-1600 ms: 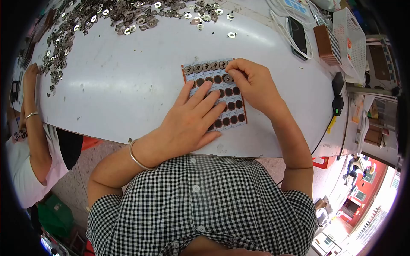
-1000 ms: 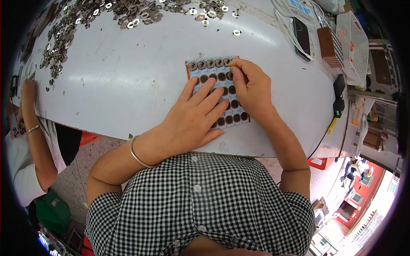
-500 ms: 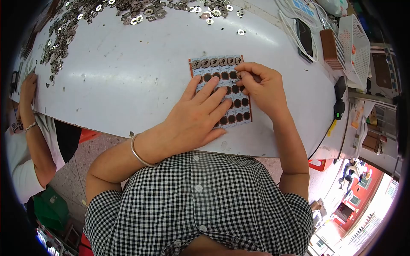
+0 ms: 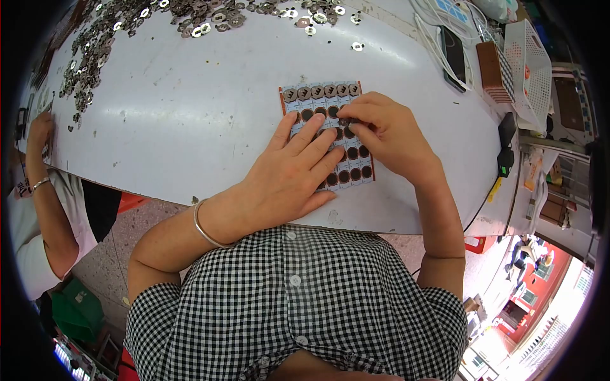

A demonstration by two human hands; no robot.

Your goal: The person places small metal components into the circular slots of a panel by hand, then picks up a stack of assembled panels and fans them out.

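A flat panel of small circuit boards (image 4: 353, 176) lies on the white table, with dark round spots in rows. Its far row carries shiny metal pieces (image 4: 318, 92), one on each spot. Spread across the near left part of the panel, my left hand (image 4: 279, 171) rests flat with fingers apart, hiding several spots. At the panel's right side my right hand (image 4: 387, 130) has thumb and forefinger pinched on a small metal piece (image 4: 346, 121), just over the second row; the fingers partly cover it.
Loose metal pieces (image 4: 210, 16) are heaped along the table's far side, trailing down the left. At the right lie a phone (image 4: 452, 57), white cables, a brown box (image 4: 494, 73) and a white basket (image 4: 527, 70). Another person's arm (image 4: 54, 209) rests at the left edge.
My right hand has moved a little left along the second row, still pinching. My left hand has stayed in place on the panel.
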